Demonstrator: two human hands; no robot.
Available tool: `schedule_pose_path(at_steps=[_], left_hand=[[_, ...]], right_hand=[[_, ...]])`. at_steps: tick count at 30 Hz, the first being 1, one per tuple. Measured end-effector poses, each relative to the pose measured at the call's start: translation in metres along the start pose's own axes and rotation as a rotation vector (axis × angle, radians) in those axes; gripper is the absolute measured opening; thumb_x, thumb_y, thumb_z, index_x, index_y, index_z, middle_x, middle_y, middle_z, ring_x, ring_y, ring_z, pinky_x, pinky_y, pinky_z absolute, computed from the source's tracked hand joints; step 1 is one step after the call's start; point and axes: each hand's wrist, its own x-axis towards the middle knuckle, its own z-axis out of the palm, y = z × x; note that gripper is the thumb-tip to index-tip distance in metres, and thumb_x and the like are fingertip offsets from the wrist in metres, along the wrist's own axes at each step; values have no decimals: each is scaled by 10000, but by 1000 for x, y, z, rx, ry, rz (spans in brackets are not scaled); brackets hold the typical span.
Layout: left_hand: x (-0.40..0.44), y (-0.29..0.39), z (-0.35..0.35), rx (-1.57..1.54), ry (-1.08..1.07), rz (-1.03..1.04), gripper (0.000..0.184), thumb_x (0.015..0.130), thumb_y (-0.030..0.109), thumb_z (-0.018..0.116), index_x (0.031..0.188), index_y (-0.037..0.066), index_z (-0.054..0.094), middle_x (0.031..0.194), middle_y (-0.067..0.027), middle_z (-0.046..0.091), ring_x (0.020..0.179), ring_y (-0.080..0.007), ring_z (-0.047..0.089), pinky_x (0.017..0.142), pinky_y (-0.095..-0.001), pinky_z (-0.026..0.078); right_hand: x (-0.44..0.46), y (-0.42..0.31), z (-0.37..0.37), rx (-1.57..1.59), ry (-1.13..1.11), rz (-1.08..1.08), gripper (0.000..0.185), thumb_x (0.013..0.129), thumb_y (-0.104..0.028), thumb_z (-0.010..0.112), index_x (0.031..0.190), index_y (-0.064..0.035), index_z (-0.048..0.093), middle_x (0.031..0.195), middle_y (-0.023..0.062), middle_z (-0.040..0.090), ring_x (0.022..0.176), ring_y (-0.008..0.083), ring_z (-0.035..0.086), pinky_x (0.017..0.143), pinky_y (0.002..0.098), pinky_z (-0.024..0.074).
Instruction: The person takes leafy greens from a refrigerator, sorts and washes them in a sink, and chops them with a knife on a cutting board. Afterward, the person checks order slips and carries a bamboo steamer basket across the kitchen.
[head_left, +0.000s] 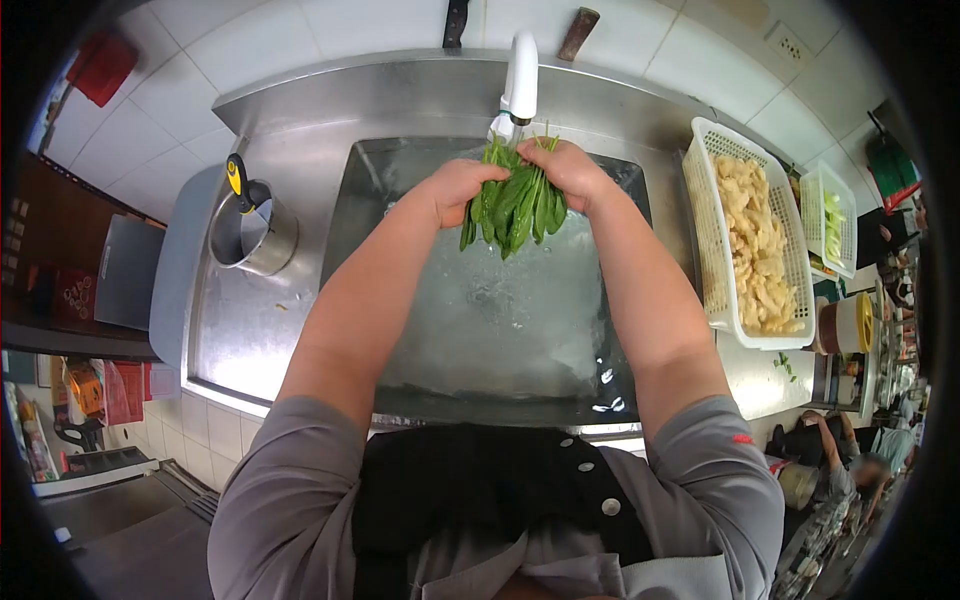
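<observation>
A bunch of leafy greens (514, 208), probably spinach, hangs between my two hands under the white faucet (521, 80). My left hand (468, 188) is closed around the left side of the bunch. On the other side, my right hand (563, 172) grips the stems near the faucet's mouth. The leaves droop toward me over the sink (470, 350), whose water surface shows ripples below them. Parts of my fingers are hidden behind the leaves.
Left of the sink stands a metal pot (262, 240) with a yellow-and-black handled tool (238, 180) in it. To the right are a white basket (740, 325) of ginger and a smaller basket (846, 255) with green pieces. People (830, 450) are at far right.
</observation>
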Motion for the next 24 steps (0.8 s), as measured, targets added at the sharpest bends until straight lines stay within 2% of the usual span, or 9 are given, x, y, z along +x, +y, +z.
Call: schedule_pose_path(at_steps=[4,7,10,14,19,23,24], left_hand=[[1,10,5,100,131,133,310,958,141,636,1198,-48,582,1109,-149,670,972,-243,692,839,-392,584],[0,15,5,88,223,131,351,958,194,656,1213,-37,585,1112,-134,670,983,-228,687,842,-383,575],[-8,18,5,37,197,67,376,953,225,674,1220,-26,587,1122,-117,668,1011,-215,679,849,-379,565],[-7,7,1,202,80,113,373,949,239,684,1212,-9,594,1112,-101,671,988,-201,673,823,-369,552],[4,-8,0,127,144,122,364,943,221,689,1205,-10,588,1101,-100,668,977,-199,669,808,-368,550],[11,-23,17,223,176,267,334,939,202,690,1180,-4,586,1078,-97,669,956,-205,671,798,-364,548],[13,-25,16,148,202,247,364,889,173,738,1187,16,601,1040,-94,679,898,-190,671,771,-347,543]], right_hand=[[14,-15,18,39,80,-111,280,1000,-199,579,1118,54,598,950,100,642,816,182,647,716,346,544],[19,-17,34,22,136,-135,271,1004,-184,563,1120,58,596,951,111,642,789,182,634,692,349,536],[28,-15,37,-86,157,-96,296,1001,-200,565,1127,67,589,957,128,642,781,187,631,684,357,532],[28,-11,43,-47,172,-64,350,999,-253,578,1138,69,581,977,140,642,792,208,633,698,370,535],[36,2,37,-33,179,3,400,1014,-297,551,1189,63,564,1009,155,642,850,232,632,756,409,535],[31,10,43,180,226,-45,380,1025,-275,526,1227,44,566,1054,149,648,880,226,628,798,397,518],[26,11,44,215,216,-33,366,1025,-263,524,1230,37,570,1068,144,648,882,223,627,801,384,514]])
